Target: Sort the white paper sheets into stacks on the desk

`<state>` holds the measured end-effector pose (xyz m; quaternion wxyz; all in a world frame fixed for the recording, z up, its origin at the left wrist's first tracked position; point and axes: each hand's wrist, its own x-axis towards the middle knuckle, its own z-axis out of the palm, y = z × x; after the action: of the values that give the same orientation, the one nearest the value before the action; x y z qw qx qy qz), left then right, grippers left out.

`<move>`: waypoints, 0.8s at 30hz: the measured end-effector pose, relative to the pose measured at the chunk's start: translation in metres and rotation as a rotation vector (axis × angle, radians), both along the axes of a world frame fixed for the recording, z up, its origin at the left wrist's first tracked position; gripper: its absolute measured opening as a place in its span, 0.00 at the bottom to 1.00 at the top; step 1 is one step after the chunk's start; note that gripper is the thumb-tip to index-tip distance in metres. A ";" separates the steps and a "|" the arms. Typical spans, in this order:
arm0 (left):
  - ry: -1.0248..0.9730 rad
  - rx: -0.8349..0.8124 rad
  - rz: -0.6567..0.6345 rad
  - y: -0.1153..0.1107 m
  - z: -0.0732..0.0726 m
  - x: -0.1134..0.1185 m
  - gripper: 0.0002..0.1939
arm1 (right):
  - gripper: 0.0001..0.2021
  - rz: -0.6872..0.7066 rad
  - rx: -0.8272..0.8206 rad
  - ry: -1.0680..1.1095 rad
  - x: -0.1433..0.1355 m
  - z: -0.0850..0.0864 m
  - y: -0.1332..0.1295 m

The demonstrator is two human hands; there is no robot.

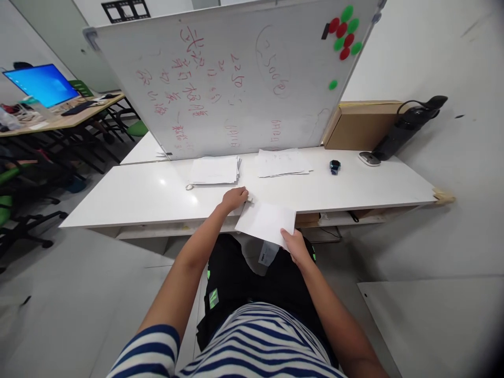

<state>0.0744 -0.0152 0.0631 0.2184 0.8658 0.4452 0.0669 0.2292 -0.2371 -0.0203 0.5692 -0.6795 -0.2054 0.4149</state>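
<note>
My right hand grips a small sheaf of white paper by its lower right corner, thumb on top and fingers underneath. The sheaf tilts over the front edge of the white desk, above my lap. At its upper left corner, my left hand is closed in a pinch. A small grey clip-like piece shows at those fingertips; its exact kind is unclear. Just beyond lie a stack of paper on the left and another stack of paper on the right.
A whiteboard with red writing and magnets stands along the desk's back. At the right are a watch, a mouse, a black bottle and a cardboard box. A small ring-shaped item lies near the left stack.
</note>
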 end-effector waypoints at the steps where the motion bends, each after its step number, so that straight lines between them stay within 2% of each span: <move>1: 0.018 -0.025 0.005 0.003 0.003 0.003 0.20 | 0.17 -0.002 -0.001 0.003 -0.001 0.000 0.000; 4: 0.075 -0.063 0.056 0.013 0.012 0.018 0.22 | 0.19 -0.015 -0.004 0.009 -0.005 0.003 -0.003; 6: 0.088 -0.030 0.070 0.020 0.013 0.031 0.24 | 0.19 -0.026 -0.010 0.030 -0.008 0.007 -0.004; 10: 0.068 0.094 -0.002 0.026 -0.001 0.051 0.27 | 0.19 -0.023 0.006 0.090 -0.011 0.014 -0.007; 15: 0.047 0.078 0.009 0.027 -0.021 0.052 0.37 | 0.19 0.018 0.021 0.097 -0.012 0.017 -0.010; 19: 0.038 0.104 0.024 0.025 -0.023 0.050 0.43 | 0.18 0.044 -0.012 0.109 -0.013 0.017 -0.009; 24: 0.057 0.107 0.035 0.024 -0.025 0.051 0.44 | 0.16 0.035 0.005 0.135 -0.014 0.014 -0.007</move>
<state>0.1253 0.0089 0.0377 0.1577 0.8699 0.4622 0.0697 0.2148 -0.2438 -0.0064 0.5761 -0.6449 -0.1796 0.4690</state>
